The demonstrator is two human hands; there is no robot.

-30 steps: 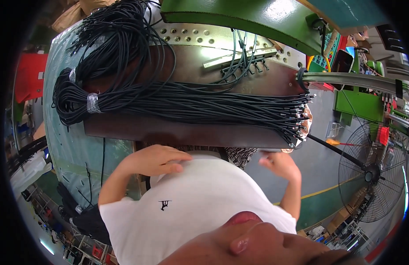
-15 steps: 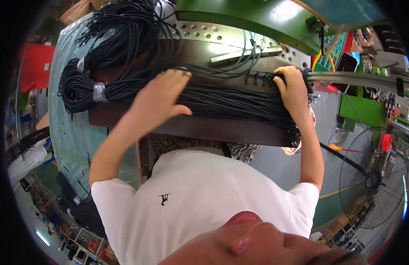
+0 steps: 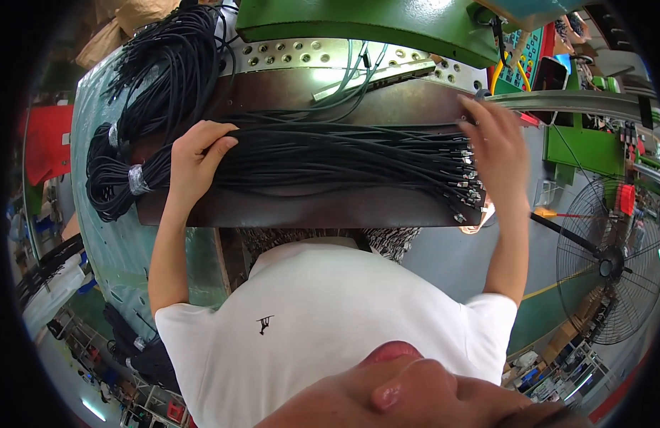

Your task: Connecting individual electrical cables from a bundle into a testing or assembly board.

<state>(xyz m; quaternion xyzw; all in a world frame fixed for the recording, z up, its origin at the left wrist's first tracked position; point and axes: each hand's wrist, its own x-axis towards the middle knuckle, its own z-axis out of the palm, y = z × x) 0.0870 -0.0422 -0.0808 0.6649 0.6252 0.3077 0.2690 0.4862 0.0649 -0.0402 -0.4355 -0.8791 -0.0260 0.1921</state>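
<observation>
Only the one head view here, so here goes. The left hand point(image 3: 194, 160) sits on the left part of a fat bundle of black cables point(image 3: 330, 160), fingers curled over the top strands and pressing them down, so it's clamping the bundle rather than pinching a single wire. The right hand point(image 3: 498, 153) is at the right end where the metal connector tips point(image 3: 467, 182) fan out; its fingers are spread fairly wide and it's a bit blurred, so I can't tell whether it's actually gripping any of them or just brushing the ends.

The bundle lies flat across a brown surface point(image 3: 308, 210), running left to right, with a green machine point(image 3: 373, 21) on the far side.

If you ask me, doing this bit well means keeping the left hand firm so the strands don't slide, and using the right to even up the tips so they all line up at the right edge. Go gently; those ends look easy to tangle.

Counts: one straight bundle under the hands, way too many strands to count. Off to the left there's a coiled bunch point(image 3: 123, 171) with two silvery tape wraps I can make out. One standing fan point(image 3: 615, 267) on the right. Two hands, both the person's own.
</observation>
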